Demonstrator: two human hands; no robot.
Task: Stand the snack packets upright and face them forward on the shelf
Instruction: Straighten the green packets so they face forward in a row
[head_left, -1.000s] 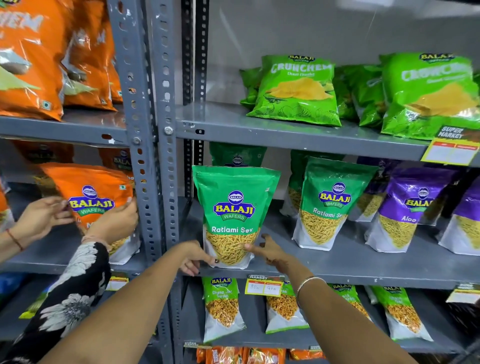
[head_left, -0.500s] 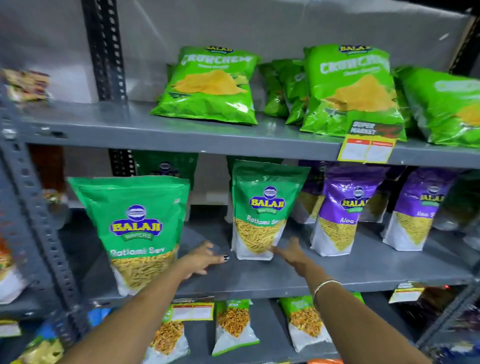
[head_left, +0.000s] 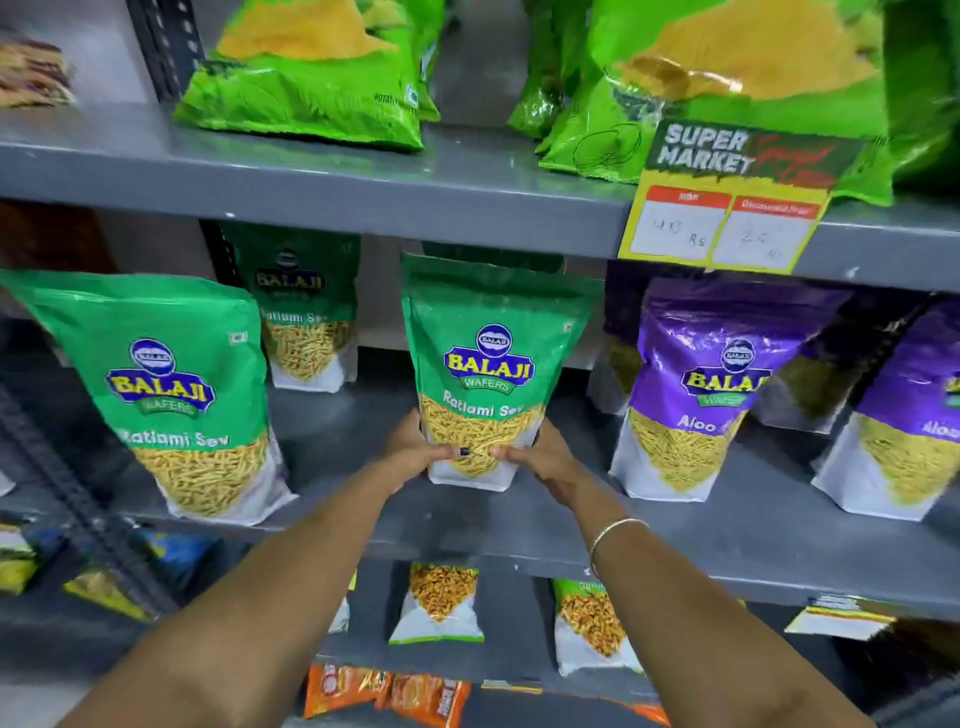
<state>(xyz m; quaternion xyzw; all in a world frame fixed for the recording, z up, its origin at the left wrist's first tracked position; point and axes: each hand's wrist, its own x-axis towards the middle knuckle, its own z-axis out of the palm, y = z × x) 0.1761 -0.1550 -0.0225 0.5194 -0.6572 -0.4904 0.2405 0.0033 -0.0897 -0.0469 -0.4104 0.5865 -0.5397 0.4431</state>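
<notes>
A green Ratlami Sev packet (head_left: 491, 358) stands upright on the grey middle shelf (head_left: 524, 525), label facing me. My left hand (head_left: 415, 452) grips its lower left corner and my right hand (head_left: 543, 457) grips its lower right corner, thumbs on the front. Another green Ratlami Sev packet (head_left: 171, 395) stands upright to the left, near the shelf's front edge. A third one (head_left: 306, 312) stands further back between them. Purple Aloo packets (head_left: 701, 384) stand to the right.
Light green Crunchem bags (head_left: 311, 78) lean on the shelf above, whose edge carries a yellow price tag (head_left: 727, 208). Small packets (head_left: 441, 603) sit on the lower shelf. A perforated grey upright (head_left: 67, 499) crosses at the left.
My view has shifted right and closer. Both hands left the first green packet and the shelf surface and now hold the base of the second green packet.
</notes>
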